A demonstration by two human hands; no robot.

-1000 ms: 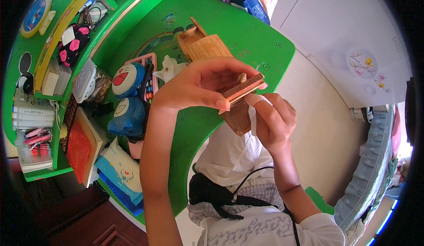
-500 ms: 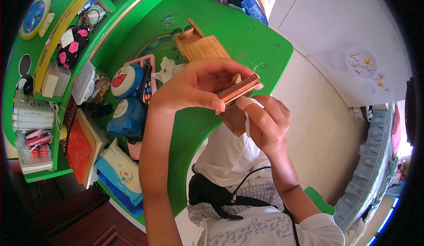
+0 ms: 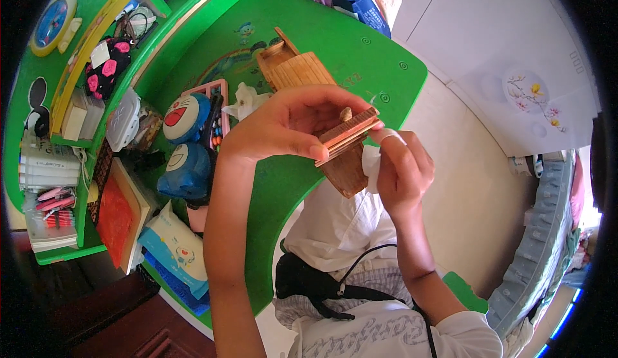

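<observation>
My left hand (image 3: 273,123) grips a small wooden piece (image 3: 349,133) above the desk's edge, thumb on the near side and fingers curled over the far side. Layered edges and a small round knob (image 3: 346,114) show on it, and a darker wooden panel (image 3: 347,173) extends below. My right hand (image 3: 407,168) is closed around a white wipe (image 3: 371,164), part of it wrapped over a fingertip, close to the piece's right end. Behind my left hand, a slatted wooden box (image 3: 301,70) with an open compartment lies on the green desk (image 3: 360,52).
Left of my left forearm are two blue-and-white figures (image 3: 183,171), a pink tray (image 3: 219,94) and a crumpled white tissue (image 3: 246,102). A wipes pack (image 3: 174,239) lies nearer. Shelves (image 3: 77,62) line the left; a white cabinet (image 3: 515,55) stands at right.
My right hand has shifted right with the wipe, from beneath the wooden piece to beside its right end. My left hand and the piece have hardly moved.
</observation>
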